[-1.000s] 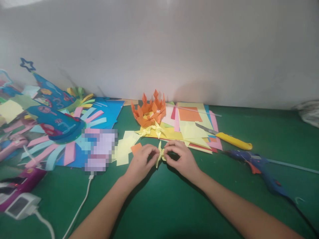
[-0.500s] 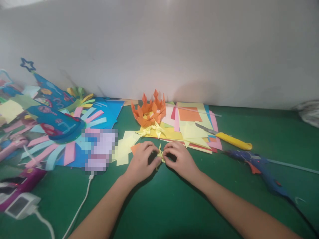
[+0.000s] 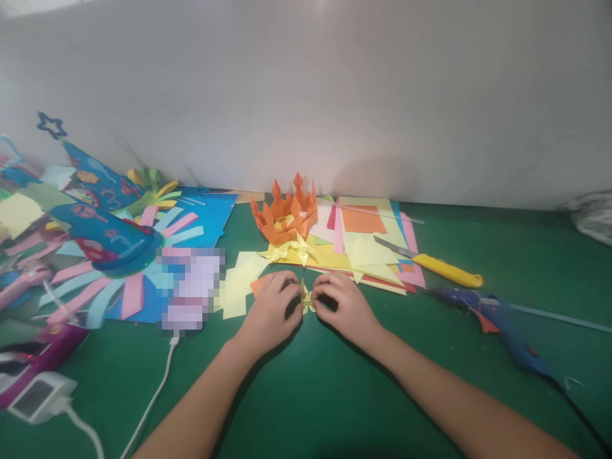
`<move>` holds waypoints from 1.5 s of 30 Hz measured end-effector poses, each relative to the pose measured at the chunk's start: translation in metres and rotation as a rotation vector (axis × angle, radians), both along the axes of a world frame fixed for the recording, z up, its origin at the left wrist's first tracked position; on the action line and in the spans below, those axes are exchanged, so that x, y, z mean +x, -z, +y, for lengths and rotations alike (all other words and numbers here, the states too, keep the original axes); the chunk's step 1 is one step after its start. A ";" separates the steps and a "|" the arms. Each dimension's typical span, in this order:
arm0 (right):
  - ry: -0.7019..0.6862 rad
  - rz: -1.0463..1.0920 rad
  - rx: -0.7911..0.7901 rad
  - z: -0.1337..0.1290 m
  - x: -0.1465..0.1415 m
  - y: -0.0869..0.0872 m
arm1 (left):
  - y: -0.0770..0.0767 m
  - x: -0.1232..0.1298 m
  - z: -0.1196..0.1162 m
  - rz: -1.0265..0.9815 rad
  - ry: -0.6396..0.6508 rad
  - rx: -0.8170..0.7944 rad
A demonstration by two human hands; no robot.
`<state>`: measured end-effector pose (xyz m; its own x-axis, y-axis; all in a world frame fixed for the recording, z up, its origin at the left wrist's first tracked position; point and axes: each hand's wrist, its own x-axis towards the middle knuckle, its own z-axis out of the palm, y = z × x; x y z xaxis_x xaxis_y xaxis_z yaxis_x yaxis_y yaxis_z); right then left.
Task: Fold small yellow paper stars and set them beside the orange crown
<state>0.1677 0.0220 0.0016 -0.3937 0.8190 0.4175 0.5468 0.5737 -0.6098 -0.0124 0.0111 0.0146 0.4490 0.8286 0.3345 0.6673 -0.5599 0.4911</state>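
Left hand point(image 3: 273, 309) and right hand point(image 3: 350, 305) pinch a folded yellow paper piece point(image 3: 306, 301) from either side.
The piece is over the middle of the green surface point(image 3: 306, 395); beyond, an orange paper crown point(image 3: 291, 228) stands near the far edge.

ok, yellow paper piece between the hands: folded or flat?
Folded: the paper piece shows narrow points between left hand and right hand. Exact creases: cannot tell.

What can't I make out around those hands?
All in the head view:
Small yellow folded-paper piece: sides hidden by the left hand and right hand.
Flat lilac rectangular object: details blurred into blocks.
Thin black cord, lower right: end cut off by picture edge.
Crumpled whitish-grey material: cut off by right edge.
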 end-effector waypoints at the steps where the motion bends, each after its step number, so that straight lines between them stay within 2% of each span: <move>1: -0.001 0.000 0.002 0.000 0.000 0.000 | 0.000 0.000 -0.001 0.013 -0.008 0.006; 14: -0.029 -0.043 0.000 0.000 0.000 -0.001 | -0.003 0.004 -0.002 0.198 -0.052 0.146; 20: -0.037 -0.168 0.077 0.001 0.001 -0.005 | -0.006 0.003 -0.001 0.299 0.033 0.115; 28: -0.031 -0.317 0.131 -0.001 0.002 -0.007 | 0.001 0.004 -0.003 0.260 -0.074 0.071; 34: -0.010 -0.348 0.181 -0.001 -0.001 -0.004 | 0.004 0.007 -0.003 0.271 -0.058 0.085; 39: 0.004 -0.371 0.205 -0.004 0.000 -0.004 | 0.003 0.012 -0.005 0.272 -0.104 0.088; 45: 0.008 -0.383 0.173 -0.004 -0.002 -0.003 | 0.006 0.014 -0.006 0.243 -0.113 0.008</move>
<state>0.1660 0.0180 0.0044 -0.5412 0.7530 0.3743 0.7199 0.6449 -0.2565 0.0012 0.0048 0.0082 0.4212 0.8761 0.2348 0.8237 -0.4778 0.3053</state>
